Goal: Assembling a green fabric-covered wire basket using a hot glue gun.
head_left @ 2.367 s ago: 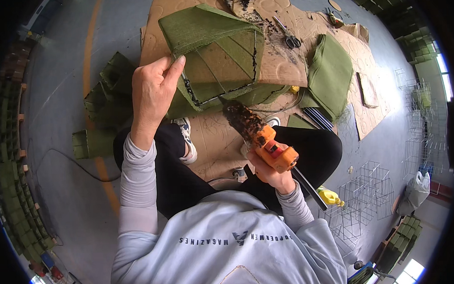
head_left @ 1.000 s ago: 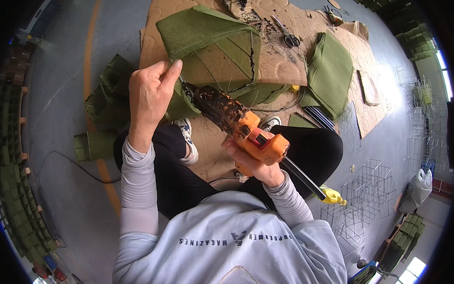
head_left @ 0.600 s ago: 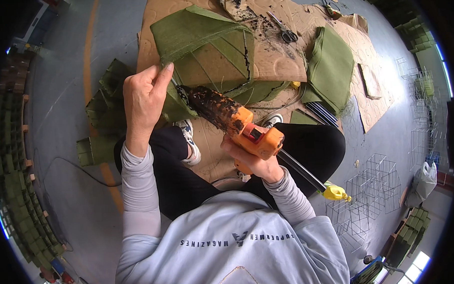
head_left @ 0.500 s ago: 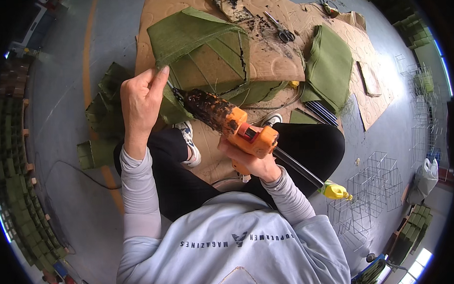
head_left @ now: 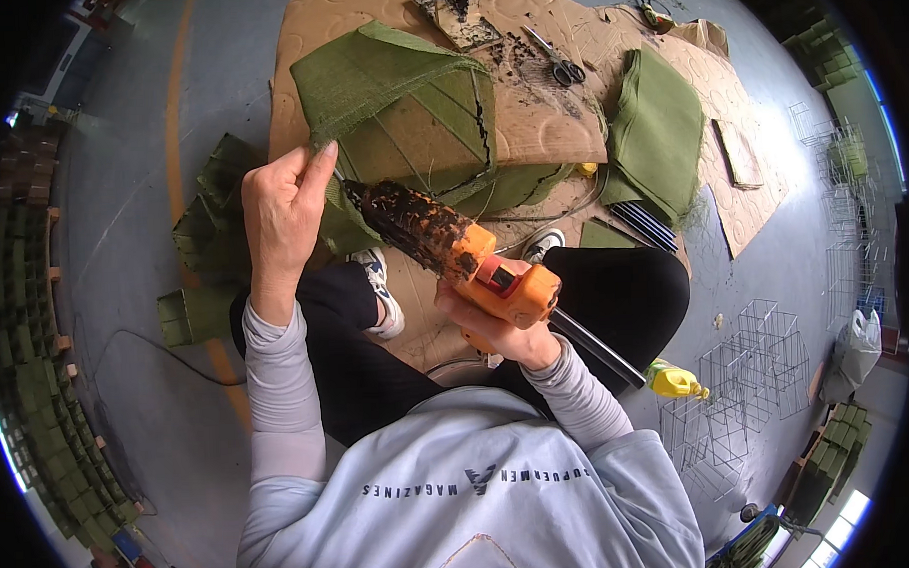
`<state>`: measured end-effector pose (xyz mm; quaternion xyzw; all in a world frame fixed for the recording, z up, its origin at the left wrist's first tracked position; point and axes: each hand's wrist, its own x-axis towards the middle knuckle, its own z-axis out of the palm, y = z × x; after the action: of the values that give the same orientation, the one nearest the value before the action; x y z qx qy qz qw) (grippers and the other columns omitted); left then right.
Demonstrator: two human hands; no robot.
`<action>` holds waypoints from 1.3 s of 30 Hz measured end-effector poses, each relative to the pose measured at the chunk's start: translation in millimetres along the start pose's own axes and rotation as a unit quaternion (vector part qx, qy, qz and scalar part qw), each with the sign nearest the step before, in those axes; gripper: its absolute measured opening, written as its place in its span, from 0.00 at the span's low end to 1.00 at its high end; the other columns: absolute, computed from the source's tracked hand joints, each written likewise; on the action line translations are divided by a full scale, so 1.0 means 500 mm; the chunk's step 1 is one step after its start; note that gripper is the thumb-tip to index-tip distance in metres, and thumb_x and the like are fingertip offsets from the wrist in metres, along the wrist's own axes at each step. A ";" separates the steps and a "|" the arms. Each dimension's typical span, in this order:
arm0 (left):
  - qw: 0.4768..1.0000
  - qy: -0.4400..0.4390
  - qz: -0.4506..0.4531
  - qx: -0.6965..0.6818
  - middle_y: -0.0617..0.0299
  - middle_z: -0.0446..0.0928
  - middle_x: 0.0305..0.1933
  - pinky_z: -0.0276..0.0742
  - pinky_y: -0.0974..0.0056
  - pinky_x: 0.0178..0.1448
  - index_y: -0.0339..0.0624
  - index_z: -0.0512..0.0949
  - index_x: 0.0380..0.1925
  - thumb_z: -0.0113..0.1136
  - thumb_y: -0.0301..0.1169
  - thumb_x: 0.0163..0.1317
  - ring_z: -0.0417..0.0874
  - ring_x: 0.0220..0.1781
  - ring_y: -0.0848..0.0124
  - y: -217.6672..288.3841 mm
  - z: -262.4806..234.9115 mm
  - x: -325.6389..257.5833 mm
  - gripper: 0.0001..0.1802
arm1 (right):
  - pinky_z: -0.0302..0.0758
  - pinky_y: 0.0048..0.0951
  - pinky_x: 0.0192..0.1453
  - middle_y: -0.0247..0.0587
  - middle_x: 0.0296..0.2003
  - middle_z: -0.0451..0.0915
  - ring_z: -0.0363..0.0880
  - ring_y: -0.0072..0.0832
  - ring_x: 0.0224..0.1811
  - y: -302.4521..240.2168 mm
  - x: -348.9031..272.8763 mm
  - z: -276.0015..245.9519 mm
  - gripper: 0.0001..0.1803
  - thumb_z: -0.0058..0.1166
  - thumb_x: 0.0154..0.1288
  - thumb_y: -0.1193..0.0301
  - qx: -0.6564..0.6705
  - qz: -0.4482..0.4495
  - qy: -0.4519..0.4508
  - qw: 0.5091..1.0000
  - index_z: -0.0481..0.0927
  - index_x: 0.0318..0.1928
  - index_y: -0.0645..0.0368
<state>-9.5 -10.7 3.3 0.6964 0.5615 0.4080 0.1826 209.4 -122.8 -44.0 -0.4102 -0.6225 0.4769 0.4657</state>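
Note:
My right hand (head_left: 511,332) is wrapped round the handle of an orange glue gun (head_left: 489,263), its front half crusted with black glue. A black glue stick (head_left: 599,347) sticks out of its back end. The gun's tip lies against an edge of a green fabric box (head_left: 368,87) with a wire frame, just below my left hand (head_left: 284,205). Thumb and fingers of that hand pinch the box's near left edge. A line of black glue runs down the fabric's right side.
Cardboard (head_left: 549,130) lies beneath, with scissors (head_left: 564,70) and a glue-smeared board (head_left: 457,21) at the back. Folded green fabric (head_left: 657,122) and black glue sticks (head_left: 645,223) are on the right. A yellow bottle (head_left: 676,380) and wire frames (head_left: 748,364) stand farther right; green boxes (head_left: 200,313) lie left.
The glue gun has shifted slightly, its tip a little lower along the edge. The green fabric box has moved slightly left. Both hands keep their grip.

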 end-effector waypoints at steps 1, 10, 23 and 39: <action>1.000 0.001 0.003 0.000 0.55 0.57 0.12 0.54 0.61 0.21 0.32 0.66 0.16 0.60 0.34 0.66 0.55 0.15 0.73 0.001 0.000 0.000 0.24 | 0.75 0.25 0.40 0.33 0.31 0.80 0.78 0.22 0.32 -0.002 0.001 0.000 0.07 0.61 0.60 0.75 -0.001 0.000 -0.001 1.000 0.80 0.39 0.61; 1.000 -0.004 0.017 0.007 0.53 0.57 0.12 0.55 0.61 0.21 0.32 0.65 0.15 0.61 0.33 0.66 0.55 0.15 0.71 -0.004 -0.001 -0.001 0.24 | 0.75 0.25 0.40 0.32 0.31 0.80 0.78 0.22 0.32 -0.002 0.000 -0.003 0.06 0.60 0.60 0.76 0.040 0.020 -0.015 0.999 0.80 0.38 0.61; 0.999 -0.014 0.015 0.027 0.48 0.63 0.14 0.59 0.59 0.22 0.32 0.70 0.17 0.60 0.35 0.65 0.64 0.13 0.60 0.006 -0.006 0.000 0.22 | 0.73 0.29 0.33 0.32 0.28 0.78 0.77 0.26 0.29 0.046 -0.089 -0.090 0.05 0.61 0.63 0.71 -0.066 0.081 0.091 0.990 0.79 0.36 0.57; 0.998 -0.003 0.065 0.018 0.53 0.59 0.13 0.55 0.61 0.22 0.31 0.66 0.17 0.61 0.31 0.65 0.57 0.14 0.69 0.010 0.002 -0.009 0.21 | 0.74 0.26 0.43 0.34 0.33 0.79 0.78 0.25 0.35 0.043 -0.079 -0.120 0.09 0.61 0.63 0.74 -0.118 0.153 0.129 0.973 0.78 0.42 0.62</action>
<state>-5.6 -16.5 4.5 0.7357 0.5216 0.4070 0.1452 277.9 -143.4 -65.8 -0.6109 -0.5386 0.4086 0.4121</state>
